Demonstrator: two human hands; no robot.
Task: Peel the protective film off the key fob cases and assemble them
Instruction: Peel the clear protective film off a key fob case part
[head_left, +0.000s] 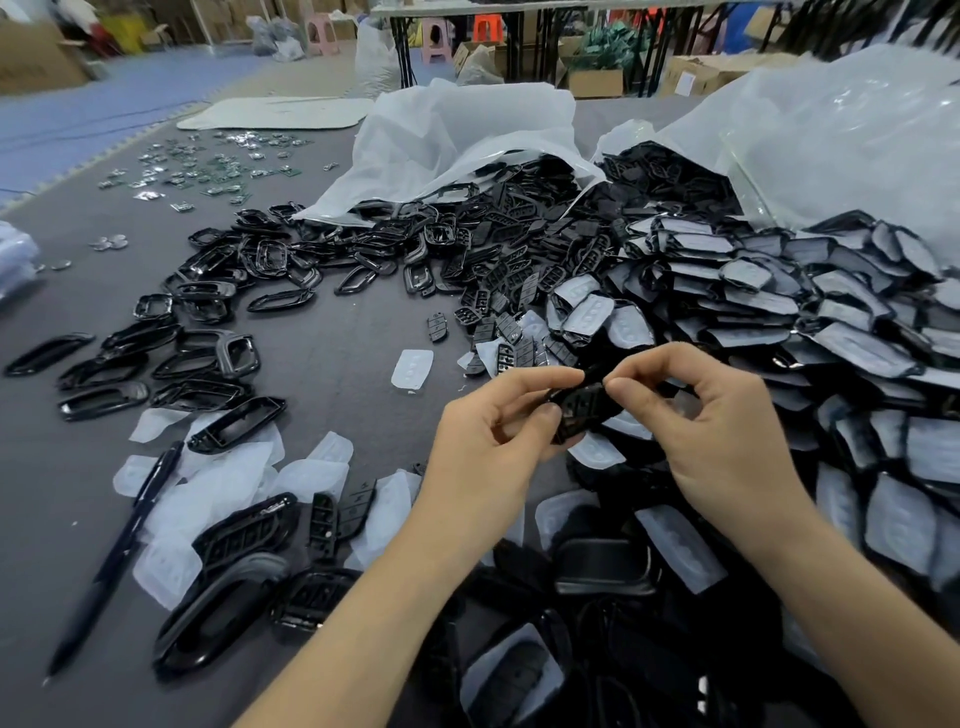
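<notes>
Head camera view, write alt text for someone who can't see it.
A left hand and right hand pinch a black key fob case piece above a grey table. Heaps of black case parts spill from white plastic bags; peeled film pieces and a black pen lie left.

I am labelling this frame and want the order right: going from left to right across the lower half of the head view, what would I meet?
Black pen, black frame, left hand, key fob case, right hand, pile of film-covered cases.
</notes>
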